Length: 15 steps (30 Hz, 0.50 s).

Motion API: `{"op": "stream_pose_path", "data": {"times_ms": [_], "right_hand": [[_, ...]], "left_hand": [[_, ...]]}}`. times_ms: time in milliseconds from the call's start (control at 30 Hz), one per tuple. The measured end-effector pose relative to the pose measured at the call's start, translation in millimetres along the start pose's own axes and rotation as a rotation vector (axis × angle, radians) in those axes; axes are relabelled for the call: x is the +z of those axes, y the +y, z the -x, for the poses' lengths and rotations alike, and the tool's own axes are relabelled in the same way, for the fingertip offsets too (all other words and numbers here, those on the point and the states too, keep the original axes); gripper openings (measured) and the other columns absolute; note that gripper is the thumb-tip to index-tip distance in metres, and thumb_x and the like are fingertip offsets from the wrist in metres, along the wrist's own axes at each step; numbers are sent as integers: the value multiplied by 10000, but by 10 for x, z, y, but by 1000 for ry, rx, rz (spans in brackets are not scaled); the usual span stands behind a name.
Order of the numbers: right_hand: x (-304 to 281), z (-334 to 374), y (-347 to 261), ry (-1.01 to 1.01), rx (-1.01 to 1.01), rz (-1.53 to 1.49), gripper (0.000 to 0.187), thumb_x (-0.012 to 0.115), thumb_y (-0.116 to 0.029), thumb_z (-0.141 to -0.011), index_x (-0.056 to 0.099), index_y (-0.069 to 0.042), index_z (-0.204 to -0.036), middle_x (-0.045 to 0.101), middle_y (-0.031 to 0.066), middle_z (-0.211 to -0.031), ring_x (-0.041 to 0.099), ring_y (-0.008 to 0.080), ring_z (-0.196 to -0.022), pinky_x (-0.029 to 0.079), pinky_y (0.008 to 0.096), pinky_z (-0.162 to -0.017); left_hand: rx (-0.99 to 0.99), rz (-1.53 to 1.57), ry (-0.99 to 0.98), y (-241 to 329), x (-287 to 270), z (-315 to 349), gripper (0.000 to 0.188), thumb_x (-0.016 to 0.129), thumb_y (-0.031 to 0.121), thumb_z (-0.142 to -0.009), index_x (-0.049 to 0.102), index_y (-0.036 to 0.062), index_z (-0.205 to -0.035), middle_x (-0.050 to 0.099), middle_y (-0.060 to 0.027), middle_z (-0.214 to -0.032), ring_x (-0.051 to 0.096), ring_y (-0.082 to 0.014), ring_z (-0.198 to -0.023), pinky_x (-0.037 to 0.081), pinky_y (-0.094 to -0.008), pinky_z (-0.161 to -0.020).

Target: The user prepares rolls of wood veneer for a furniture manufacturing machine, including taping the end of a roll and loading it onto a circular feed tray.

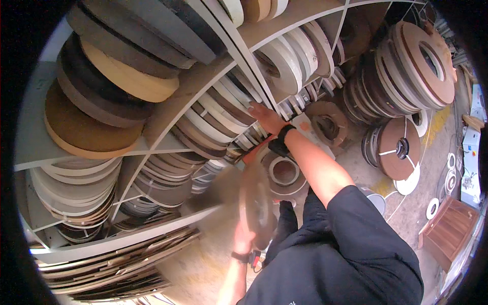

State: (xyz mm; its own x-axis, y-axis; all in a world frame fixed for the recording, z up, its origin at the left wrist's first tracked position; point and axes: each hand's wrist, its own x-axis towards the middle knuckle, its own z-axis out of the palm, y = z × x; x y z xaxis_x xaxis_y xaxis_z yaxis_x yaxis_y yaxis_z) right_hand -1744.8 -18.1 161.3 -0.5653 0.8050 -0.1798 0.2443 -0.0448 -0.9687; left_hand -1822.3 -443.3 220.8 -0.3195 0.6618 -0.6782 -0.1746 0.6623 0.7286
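Observation:
My left hand, a band around its wrist, is closed on a roll of edge banding held upright in front of my legs. Motion blurs that roll and a brownish shape beside it. Reaching forward to the shelf, my right hand has its fingers stretched against a row of banding rolls in white, grey and brown. Its fingertips are partly lost among the roll edges. Beneath my right forearm a brown roll with a pale core lies low down near my feet.
A grey shelf unit with compartments of rolls fills the left and front. Flat boards lie stacked under it. To the right stand a large row of rolls and a tied brown roll. A wooden panel lies far right.

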Motion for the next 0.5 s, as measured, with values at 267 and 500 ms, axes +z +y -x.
{"op": "stream_pose_path", "data": {"times_ms": [267,500], "right_hand": [[-482,1375,925,3,8,181,414,584,-316,-971,621,-73,-1304,675,130,-1265,613,349,-1177,471,378,-1009],[-395,2217,775,-318,588,-201,860,521,-661,-956,425,11,-1484,462,231,-1514,446,330,-1417,397,426,-1126]], "left_hand": [[254,188,-79,1416,743,-267,632,706,196,-717,569,-8,-1300,671,-84,-1159,638,-193,-1037,507,-320,-895],[325,472,-93,1876,1142,-458,512,609,74,-808,564,-14,-1311,655,-101,-1184,642,-213,-1067,515,-346,-926]]}}
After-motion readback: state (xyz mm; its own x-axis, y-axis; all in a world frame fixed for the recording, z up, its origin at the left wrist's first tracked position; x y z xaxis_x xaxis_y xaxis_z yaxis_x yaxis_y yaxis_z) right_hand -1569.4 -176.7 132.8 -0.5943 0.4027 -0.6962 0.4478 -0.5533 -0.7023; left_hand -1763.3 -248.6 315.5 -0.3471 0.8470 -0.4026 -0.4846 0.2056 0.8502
